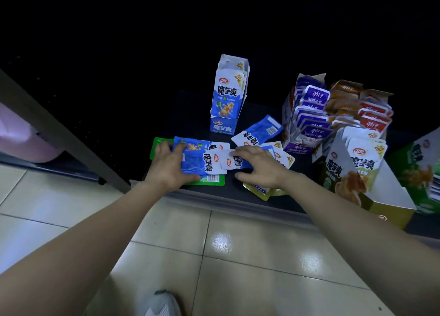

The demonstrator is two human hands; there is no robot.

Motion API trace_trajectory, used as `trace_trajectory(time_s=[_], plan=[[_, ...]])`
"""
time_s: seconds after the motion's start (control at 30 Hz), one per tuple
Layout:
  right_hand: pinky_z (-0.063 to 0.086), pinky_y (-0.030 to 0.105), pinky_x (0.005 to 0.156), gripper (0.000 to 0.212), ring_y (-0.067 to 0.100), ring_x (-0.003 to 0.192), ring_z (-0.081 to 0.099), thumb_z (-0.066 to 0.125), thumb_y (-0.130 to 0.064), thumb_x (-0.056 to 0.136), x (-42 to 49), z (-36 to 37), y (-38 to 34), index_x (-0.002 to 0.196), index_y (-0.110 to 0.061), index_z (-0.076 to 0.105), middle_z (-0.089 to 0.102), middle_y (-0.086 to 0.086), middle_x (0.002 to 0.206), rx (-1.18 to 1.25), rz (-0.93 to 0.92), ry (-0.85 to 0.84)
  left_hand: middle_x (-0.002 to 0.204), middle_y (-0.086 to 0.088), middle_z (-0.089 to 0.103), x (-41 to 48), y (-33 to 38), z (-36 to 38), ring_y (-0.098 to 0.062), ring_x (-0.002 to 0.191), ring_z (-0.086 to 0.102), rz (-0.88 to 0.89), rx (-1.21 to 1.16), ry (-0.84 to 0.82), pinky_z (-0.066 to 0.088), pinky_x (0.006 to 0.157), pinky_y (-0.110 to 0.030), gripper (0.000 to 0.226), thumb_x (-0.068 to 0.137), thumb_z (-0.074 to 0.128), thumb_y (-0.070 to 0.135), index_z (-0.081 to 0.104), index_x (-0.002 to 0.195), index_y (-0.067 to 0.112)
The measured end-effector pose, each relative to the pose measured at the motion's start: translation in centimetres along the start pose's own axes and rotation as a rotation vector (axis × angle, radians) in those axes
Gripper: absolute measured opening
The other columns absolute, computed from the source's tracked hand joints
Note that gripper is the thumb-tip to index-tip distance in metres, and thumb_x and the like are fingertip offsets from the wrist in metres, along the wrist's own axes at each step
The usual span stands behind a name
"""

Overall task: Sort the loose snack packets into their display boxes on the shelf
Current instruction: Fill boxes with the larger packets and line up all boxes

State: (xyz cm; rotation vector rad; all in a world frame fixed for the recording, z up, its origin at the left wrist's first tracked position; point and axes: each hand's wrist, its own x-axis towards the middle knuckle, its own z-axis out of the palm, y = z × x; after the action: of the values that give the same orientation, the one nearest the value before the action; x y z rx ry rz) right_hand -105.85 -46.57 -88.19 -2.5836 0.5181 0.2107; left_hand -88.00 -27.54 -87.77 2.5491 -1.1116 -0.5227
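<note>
**Head view: both hands down on the loose packets at the shelf's front edge**

The left hand (170, 165) lies palm down across a small pile of blue packets (202, 163), fingers reaching its far edge and thumb along its near edge. Whether it grips the pile or only presses it flat cannot be told. The right hand (258, 166) is spread and relaxed, its fingertips touching a white-and-blue packet at the pile's right end, and its thumb closes on nothing.

A green packet (209, 179) pokes out from under the pile, and a gold packet (259, 191) lies under the right wrist. One more blue packet (258, 131) lies apart, further back on the dark shelf (238, 188).

These look like thin, light foil sachets: limp, glossy and likely to slide over one another. Squaring a few into a stack and pinching it by the long edges should hold better than lifting from the middle.

Behind the pile stands the blue display box (226, 101), upright and open at the top, with matching packets inside. To the right, a purple box (307, 115) is packed with purple packets, with rows of orange packets (342, 96) and red packets (373, 115) beside it. Nearer the camera, an olive box (350, 170) holds its own packets.
</note>
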Motion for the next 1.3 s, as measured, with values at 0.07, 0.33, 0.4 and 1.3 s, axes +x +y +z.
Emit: trace_trajectory(time_s=[0.07,0.33,0.4,1.3], plan=[[0.02,0.037,0.113,0.062,0.018,0.141,0.025,0.062,-0.041,0.09,0.2,-0.1,0.0,0.146,-0.027,0.039,0.035,-0.004,0.152,0.003,0.0,0.012,0.137,-0.013,0.032,0.0,0.2,0.0,-0.028,0.129,0.028,0.02,-0.01,-0.006,0.025,0.109,-0.03,0.093,0.067,0.084,0.045,0.038,0.144,0.022],[0.035,0.039,0.104,0.041,0.025,0.124,0.042,0.068,-0.025,0.084,0.5,-0.5,1.6,0.124,-0.022,0.057,0.051,0.005,0.126,-0.126,0.129,0.096,0.153,-0.004,0.019,-0.1,0.0,-0.1,-0.028,0.138,0.019,0.157,0.328,0.069,0.021,0.11,-0.04,0.097,0.066,0.074,0.063,0.034,0.146,0.026],[0.03,0.037,0.108,0.052,0.026,0.13,0.037,0.07,-0.026,0.084,0.2,-0.5,1.6,0.132,-0.022,0.051,0.047,0.006,0.134,-0.103,0.137,0.066,0.15,-0.003,0.027,0.1,0.7,0.3,-0.025,0.137,0.024,0.213,0.349,0.009,0.02,0.111,-0.038,0.098,0.069,0.074,0.06,0.029,0.149,0.025],[0.053,0.03,0.084,0.052,0.02,0.106,0.066,0.052,-0.048,0.094,0.3,-1.8,-3.1,0.134,-0.015,0.049,0.061,0.01,0.128,1.274,0.333,-0.028,0.078,0.002,0.056,1.3,4.0,0.1,-0.01,0.07,0.054,0.034,-0.82,-0.146,0.043,0.07,-0.022,0.012,0.096,0.056,0.015,0.062,0.088,0.021]])
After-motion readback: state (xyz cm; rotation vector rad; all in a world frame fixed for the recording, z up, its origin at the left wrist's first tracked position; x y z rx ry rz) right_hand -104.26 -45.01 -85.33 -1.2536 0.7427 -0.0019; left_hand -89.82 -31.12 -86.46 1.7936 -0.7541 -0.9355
